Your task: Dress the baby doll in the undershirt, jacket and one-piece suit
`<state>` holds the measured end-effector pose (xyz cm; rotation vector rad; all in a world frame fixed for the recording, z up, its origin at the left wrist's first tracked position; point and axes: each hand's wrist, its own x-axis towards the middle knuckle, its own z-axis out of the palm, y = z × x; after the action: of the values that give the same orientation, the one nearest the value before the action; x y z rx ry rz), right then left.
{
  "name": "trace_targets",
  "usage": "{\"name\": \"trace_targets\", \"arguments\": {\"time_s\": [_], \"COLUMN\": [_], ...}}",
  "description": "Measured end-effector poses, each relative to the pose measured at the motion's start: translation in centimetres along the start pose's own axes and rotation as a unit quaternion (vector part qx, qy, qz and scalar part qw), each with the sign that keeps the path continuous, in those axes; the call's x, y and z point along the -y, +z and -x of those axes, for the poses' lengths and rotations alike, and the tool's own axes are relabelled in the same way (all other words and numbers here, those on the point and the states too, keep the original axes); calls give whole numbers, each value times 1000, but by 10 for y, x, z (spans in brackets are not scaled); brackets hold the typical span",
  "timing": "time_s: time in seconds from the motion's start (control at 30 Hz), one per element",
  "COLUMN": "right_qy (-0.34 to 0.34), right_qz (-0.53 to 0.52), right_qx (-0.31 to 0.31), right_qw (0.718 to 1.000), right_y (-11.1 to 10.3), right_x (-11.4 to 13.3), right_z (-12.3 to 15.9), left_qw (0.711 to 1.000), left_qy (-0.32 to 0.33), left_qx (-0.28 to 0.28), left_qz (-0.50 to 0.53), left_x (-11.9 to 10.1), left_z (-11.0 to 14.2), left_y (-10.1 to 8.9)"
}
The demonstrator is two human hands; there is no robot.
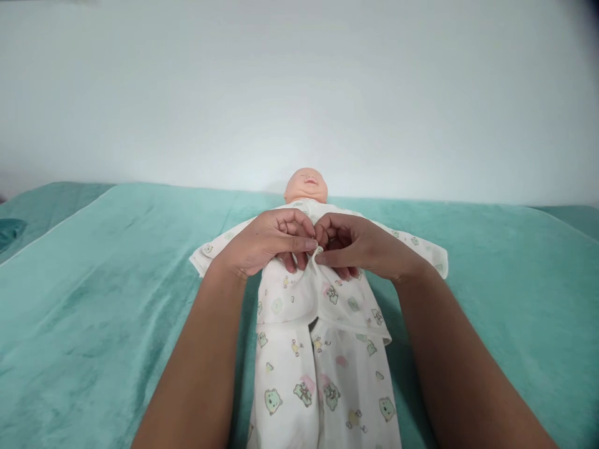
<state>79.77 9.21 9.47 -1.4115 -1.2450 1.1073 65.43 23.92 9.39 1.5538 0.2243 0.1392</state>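
A baby doll [306, 184] lies on its back on a teal blanket [107, 293], head away from me. It wears a white suit printed with small animals [322, 368]. My left hand [266, 242] and my right hand [360, 246] meet over the doll's chest. Both hands are closed in a pinch on a thin white tie string [317, 252] of the shirt front. The fingertips of the two hands touch each other at the string. The doll's sleeves spread out to both sides under my wrists.
The teal blanket covers a wide flat surface that runs to a plain white wall [299, 93] behind the doll. A darker teal fold [9, 232] lies at the far left edge.
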Motion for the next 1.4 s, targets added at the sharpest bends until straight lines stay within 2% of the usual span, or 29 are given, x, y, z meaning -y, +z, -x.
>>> {"name": "trace_targets", "arguments": {"time_s": [0.2,0.4,0.57,0.63,0.73,0.8,0.87,0.97,1.03,1.07,1.13,1.23,1.3,1.4], "right_qy": [3,-8,-14,-18,-32,-48,-60,-79,-101,-119,-169,-218,-201,-165], "right_qz": [19,-18,-40,-47,-56,-46,-24,49,136,185,269,343,364,379], "right_qx": [-1,32,52,37,-21,-65,-111,-224,-297,-314,-312,-297,-324,-376], "right_qw": [1000,999,998,998,998,996,992,970,940,924,895,864,850,829], "right_y": [1,-2,-7,-7,-5,1,11,33,51,60,76,94,102,109], "right_x": [0,0,-6,-10,-12,-12,-12,-15,-21,-26,-37,-56,-67,-73], "right_z": [-2,1,2,0,-2,-1,1,10,21,29,47,78,95,104], "left_qw": [999,1000,1000,1000,999,997,989,951,921,915,909,895,883,866], "left_qy": [-6,8,7,11,31,60,105,170,163,148,141,173,197,216], "left_qx": [-9,24,19,22,1,-41,-108,-256,-354,-372,-377,-367,-361,-349], "left_qz": [-44,-17,-15,-16,-11,-1,12,19,-11,-44,-107,-184,-227,-287], "left_x": [-6,-2,0,0,2,8,17,38,54,61,74,90,98,107], "left_z": [3,1,1,1,-1,-3,-2,13,35,49,78,116,130,135], "left_y": [5,1,-1,1,6,13,19,28,34,38,48,62,67,69]}}
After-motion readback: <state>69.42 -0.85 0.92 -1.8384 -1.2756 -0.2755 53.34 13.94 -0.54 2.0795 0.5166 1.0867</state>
